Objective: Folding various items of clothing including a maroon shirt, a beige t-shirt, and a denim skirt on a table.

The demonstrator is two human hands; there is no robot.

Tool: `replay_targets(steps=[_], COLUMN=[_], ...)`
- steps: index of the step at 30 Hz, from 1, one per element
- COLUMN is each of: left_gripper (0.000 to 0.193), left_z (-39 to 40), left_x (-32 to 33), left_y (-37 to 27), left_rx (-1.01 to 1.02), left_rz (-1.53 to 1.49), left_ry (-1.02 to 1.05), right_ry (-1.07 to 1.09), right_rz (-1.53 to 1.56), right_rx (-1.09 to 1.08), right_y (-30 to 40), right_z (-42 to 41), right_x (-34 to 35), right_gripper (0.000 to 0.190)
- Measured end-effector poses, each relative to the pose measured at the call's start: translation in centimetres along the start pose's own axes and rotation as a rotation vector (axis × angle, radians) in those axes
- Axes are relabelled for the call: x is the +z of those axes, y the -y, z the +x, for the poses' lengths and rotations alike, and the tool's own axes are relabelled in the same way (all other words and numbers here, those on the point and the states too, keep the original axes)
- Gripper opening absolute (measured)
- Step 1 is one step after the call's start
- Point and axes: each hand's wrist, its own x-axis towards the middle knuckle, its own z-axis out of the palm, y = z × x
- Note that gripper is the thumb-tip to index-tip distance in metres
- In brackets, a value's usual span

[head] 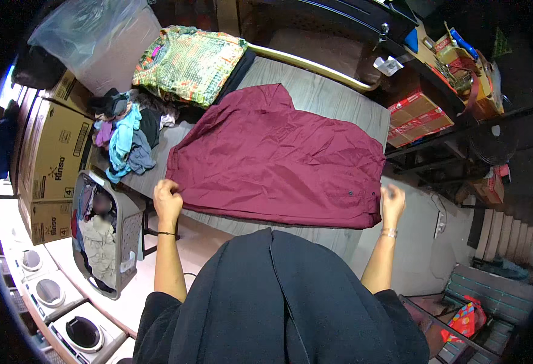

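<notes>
A maroon garment with small dark buttons (275,159) lies spread across a grey wood-grain table (334,98). At its lower left corner is my left hand (167,200), fingers curled; whether they pinch the cloth cannot be told. My right hand (393,200) is at the garment's right edge, fingers bent, and its grip is unclear too. Beyond the garment, a folded green and orange patterned garment (191,63) lies on dark folded cloth (239,75). A loose heap of light blue, grey, purple and black clothes (127,132) sits at the table's left end.
A grey laundry basket (130,232) holding clothes stands left of the table, near cardboard boxes (59,154). Front-loading machines (84,332) line the lower left. A pale rail (312,66) runs along the far edge. Taped cartons (416,118) are at right; a slatted bench (489,291) is lower right.
</notes>
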Motion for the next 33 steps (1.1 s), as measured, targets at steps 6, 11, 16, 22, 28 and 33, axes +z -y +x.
replay_targets(steps=[6, 11, 16, 22, 28, 33], left_gripper=[0.026, 0.012, 0.005, 0.004, 0.004, 0.009], left_z=[12.1, 15.7, 17.4, 17.8, 14.4, 13.5], left_x=[1.8, 5.0, 3.6, 3.2, 4.0, 3.5], left_y=[-6.5, -6.8, -4.1, 0.1, 1.7, 0.3], left_rx=[0.057, 0.023, -0.227, -0.332, -0.342, -0.369], left_rz=[-0.103, 0.041, -0.357, -0.652, -0.820, -0.702], left_ry=[-0.045, 0.114, 0.170, 0.142, 0.005, 0.112], right_ry=[0.174, 0.598, 0.862, 0.493, 0.041, 0.089], right_rz=[0.033, -0.446, -0.186, -0.481, 0.059, 0.066], right_rx=[-0.531, -0.528, -0.667, -0.526, -0.382, -0.496], right_y=[10.1, 15.5, 13.1, 6.4, 0.3, 2.8], right_z=[9.5, 10.5, 13.8, 17.7, 9.6, 8.7], right_x=[7.5, 13.0, 10.8, 0.6, -3.4, 1.5], right_gripper=[0.026, 0.038, 0.037, 0.026, 0.010, 0.017])
